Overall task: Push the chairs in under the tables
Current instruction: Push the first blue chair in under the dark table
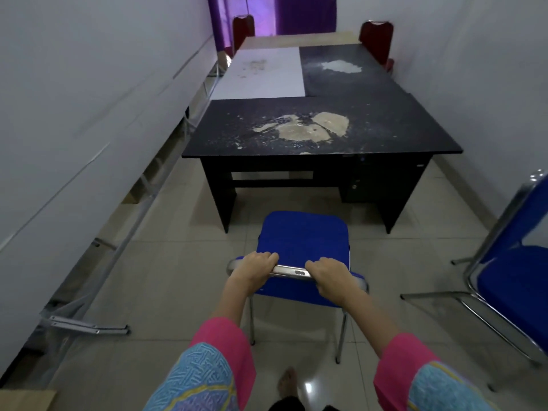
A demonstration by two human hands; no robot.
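Note:
A blue padded chair [302, 235] with a chrome frame stands on the tiled floor, facing a black desk [385, 129] whose top is worn and flaked. The chair's seat is a short way in front of the desk's front edge, apart from it. My left hand [255, 266] and my right hand [327, 275] both grip the chrome top bar of the chair's backrest, left and right of its middle. The opening under the desk lies straight ahead of the chair.
A second blue chair [513, 271] stands at the right. Beyond the desk are more tables [267, 72] pushed together, with two red chairs [243, 31] [376, 37] at the far end. Folded metal frames [89, 326] lie along the left wall. My bare foot [287, 384] is below.

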